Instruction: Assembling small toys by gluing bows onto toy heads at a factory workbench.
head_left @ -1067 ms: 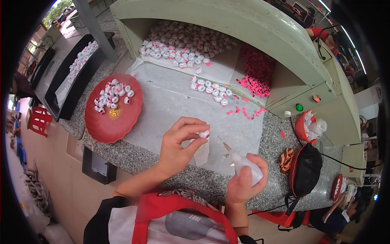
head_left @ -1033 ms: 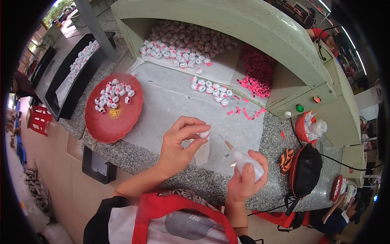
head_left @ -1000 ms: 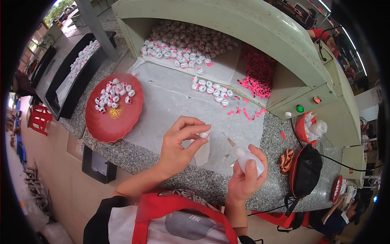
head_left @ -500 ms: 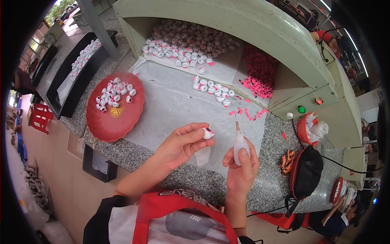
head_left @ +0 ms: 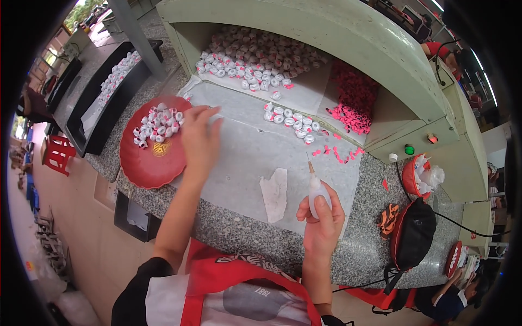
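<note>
My left hand [head_left: 199, 142], somewhat blurred, is beside the right rim of a red scalloped plate [head_left: 155, 176]. Its fingers look spread, and I see nothing between them. On the plate sits a pile of small white rounded pieces [head_left: 160, 120] with pink parts. My right hand [head_left: 324, 217] is closed round a translucent squeeze bottle [head_left: 318, 198] with a thin needle tip pointing up and away. Beyond the bottle, several loose pink pieces [head_left: 340, 154] and a cluster of white rounded pieces [head_left: 293, 120] lie on the sheet-covered worktop [head_left: 239, 163].
A pale green cabinet [head_left: 304, 19] arches over heaps of white pieces [head_left: 266, 51] and pink pieces [head_left: 350, 117]. A torn paper scrap [head_left: 274, 195] lies between my arms. To the right are a red basket [head_left: 411, 176] and black pouch [head_left: 414, 233]; a black tray [head_left: 103, 103] stands left.
My left hand has swung left to the plate and its fingers have loosened; the white piece it held is no longer seen in it. The right hand keeps the bottle, nearly still.
</note>
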A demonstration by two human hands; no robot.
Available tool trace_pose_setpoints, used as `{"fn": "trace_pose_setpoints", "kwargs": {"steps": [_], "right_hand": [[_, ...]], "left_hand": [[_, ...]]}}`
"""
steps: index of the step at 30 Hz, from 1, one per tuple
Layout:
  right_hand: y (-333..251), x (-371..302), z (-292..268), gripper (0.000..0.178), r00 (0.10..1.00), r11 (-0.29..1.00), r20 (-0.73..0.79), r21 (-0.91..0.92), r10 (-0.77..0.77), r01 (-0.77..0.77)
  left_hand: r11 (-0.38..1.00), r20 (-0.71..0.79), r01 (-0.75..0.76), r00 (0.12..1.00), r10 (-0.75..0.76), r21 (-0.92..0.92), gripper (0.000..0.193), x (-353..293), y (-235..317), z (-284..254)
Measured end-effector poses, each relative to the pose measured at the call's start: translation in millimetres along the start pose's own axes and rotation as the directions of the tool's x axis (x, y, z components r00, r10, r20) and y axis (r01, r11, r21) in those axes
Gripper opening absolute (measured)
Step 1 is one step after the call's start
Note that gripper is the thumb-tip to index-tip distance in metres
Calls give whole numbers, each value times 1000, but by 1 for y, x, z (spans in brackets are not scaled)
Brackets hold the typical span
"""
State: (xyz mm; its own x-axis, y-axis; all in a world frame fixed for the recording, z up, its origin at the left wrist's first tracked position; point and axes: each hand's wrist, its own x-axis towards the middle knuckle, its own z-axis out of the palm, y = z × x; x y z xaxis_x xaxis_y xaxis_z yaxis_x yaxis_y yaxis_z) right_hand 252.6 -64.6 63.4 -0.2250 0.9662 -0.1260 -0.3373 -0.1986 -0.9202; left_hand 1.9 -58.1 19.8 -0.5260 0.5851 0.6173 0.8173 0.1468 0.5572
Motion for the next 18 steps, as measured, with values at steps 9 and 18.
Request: {"fn": "trace_pose_setpoints", "kwargs": {"steps": [9, 18], "right_hand": [[-1, -12, -13, 38, 998, 998, -50, -53, -45, 42], [-16, -24, 2, 32, 920, 856, -3, -368, -392, 363]], "left_hand": [[868, 544, 411, 813, -210, -278, 28, 5, -1, 95], [175, 823, 814, 568, -34, -554, 34, -49, 92, -18]]}}
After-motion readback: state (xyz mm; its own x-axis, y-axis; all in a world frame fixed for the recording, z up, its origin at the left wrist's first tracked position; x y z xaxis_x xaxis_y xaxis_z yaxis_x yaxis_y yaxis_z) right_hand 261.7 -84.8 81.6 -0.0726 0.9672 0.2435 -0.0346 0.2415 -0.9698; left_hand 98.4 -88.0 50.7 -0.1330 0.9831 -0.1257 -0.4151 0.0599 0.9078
